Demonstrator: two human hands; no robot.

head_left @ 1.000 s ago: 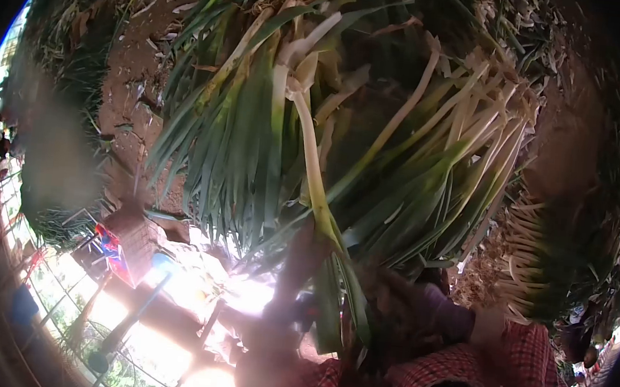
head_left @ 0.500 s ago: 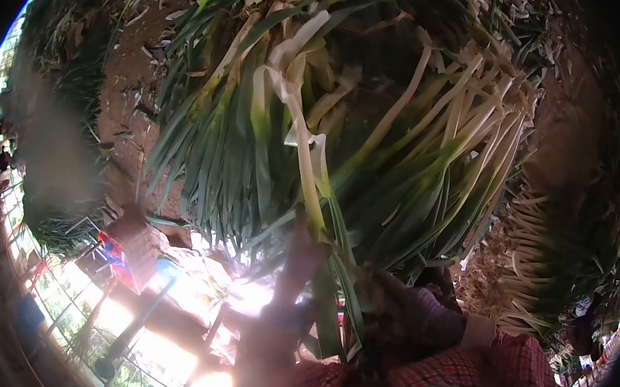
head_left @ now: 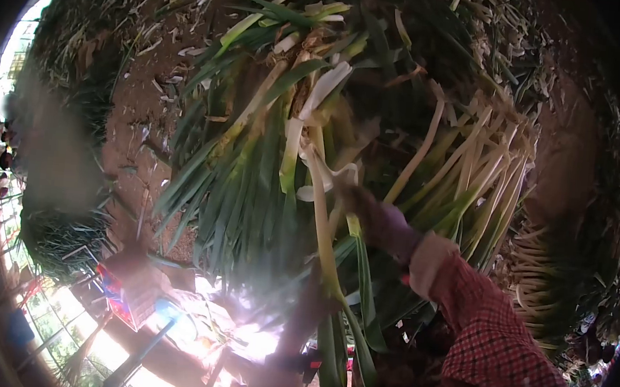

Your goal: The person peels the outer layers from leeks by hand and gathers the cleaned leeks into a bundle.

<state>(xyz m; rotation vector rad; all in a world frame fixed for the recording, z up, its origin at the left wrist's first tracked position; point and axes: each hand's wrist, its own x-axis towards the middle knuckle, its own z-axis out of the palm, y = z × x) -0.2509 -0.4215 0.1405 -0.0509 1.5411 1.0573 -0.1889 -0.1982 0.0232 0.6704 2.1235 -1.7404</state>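
A long green onion (head_left: 322,224) with a pale stem and green leaves slants down the middle of the view. Its lower stem is in the grip of my left hand (head_left: 313,304), which is dim and partly washed out by glare. To the right of the stem, my right hand (head_left: 388,226) has its fingers closed at a loose, pale outer layer (head_left: 345,174) that has come away from the stem. The fingertips are dark and blurred. From below that hand, a strip of green leaf hangs down beside the stalk.
A heap of green onions (head_left: 227,208) lies to the left, and another pile (head_left: 488,179) fans out at right. Farther right is a row of stalks (head_left: 531,279). Scraps litter the brown ground (head_left: 139,120). A colourful box (head_left: 120,295) stands lower left, near strong glare.
My right hand has moved up from the lower right to the stem's upper part, and the loose outer layer now stands out to the right. My left hand still grips the lower stem.
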